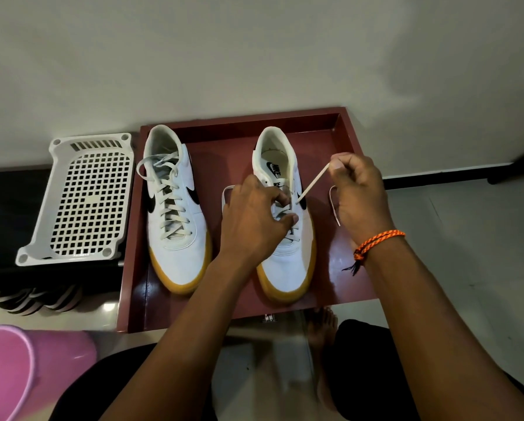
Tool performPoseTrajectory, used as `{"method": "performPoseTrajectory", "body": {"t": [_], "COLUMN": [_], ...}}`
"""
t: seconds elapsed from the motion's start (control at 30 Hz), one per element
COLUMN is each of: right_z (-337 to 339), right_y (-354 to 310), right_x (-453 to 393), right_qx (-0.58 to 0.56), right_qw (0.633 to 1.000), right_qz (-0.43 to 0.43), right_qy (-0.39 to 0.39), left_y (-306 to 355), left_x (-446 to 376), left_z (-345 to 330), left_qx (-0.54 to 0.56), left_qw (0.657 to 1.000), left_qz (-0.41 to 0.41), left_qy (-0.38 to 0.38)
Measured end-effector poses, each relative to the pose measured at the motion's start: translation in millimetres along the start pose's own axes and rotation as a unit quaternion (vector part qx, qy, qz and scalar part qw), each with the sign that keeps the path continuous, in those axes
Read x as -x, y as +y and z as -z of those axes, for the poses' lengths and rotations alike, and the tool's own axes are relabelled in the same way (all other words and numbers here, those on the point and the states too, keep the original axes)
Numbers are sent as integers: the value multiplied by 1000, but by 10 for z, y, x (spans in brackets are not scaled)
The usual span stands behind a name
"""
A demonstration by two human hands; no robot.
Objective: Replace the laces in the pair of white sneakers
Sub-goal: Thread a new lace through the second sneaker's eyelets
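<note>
Two white sneakers with gum soles stand on a dark red tray (pixel 339 262), toes toward me. The left sneaker (pixel 175 238) is fully laced with a grey-white lace. Over the right sneaker (pixel 288 268), my left hand (pixel 251 220) holds the tongue and eyelet area, fingers curled at the crossing laces. My right hand (pixel 357 192) pinches a white lace (pixel 313 185) and pulls it taut up and to the right from an upper eyelet. A loose end of lace loops on the tray beside my right wrist, and another loop shows left of the shoe.
A white perforated plastic basket (pixel 84 202) lies upside down left of the tray. A pink bucket (pixel 14 369) sits at the lower left. Dark slippers (pixel 39 299) are stacked on the floor below the basket. My bare foot (pixel 321 329) rests below the tray.
</note>
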State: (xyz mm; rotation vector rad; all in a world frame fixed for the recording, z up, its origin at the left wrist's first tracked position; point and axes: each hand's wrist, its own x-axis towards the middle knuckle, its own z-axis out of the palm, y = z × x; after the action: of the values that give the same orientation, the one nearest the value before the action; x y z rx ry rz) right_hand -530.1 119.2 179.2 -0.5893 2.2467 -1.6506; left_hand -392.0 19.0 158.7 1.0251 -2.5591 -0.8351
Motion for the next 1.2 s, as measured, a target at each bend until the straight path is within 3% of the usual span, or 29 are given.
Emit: {"method": "performPoseTrajectory", "body": {"t": [0.2,0.3,0.57,0.8,1.1,1.2], "right_z": [-3,-41,-116,-149,-164,-212], "right_y": [56,6,-29,-29,-31,-74], "right_x": [93,141,182,232,265,304], "right_qx": [199,218,244,324,330,306], "right_qw": [979,974,967,940,936,942], "right_qz": [42,24,21,73,79,120], "right_qy": [-18,-51,-71,-84,-94,-67], "left_y": [14,-23,-236,-259,-222,-263], "left_x": [54,33,-11,-29,-7,-28], "left_z": [33,84,96,150,310,329], "left_qx": [-36,-30,11,12,267,261], "left_qw": [997,997,996,997,956,962], "left_qz": [-24,-7,90,68,122,82], "left_qy": [58,76,-18,-35,-23,-11]}}
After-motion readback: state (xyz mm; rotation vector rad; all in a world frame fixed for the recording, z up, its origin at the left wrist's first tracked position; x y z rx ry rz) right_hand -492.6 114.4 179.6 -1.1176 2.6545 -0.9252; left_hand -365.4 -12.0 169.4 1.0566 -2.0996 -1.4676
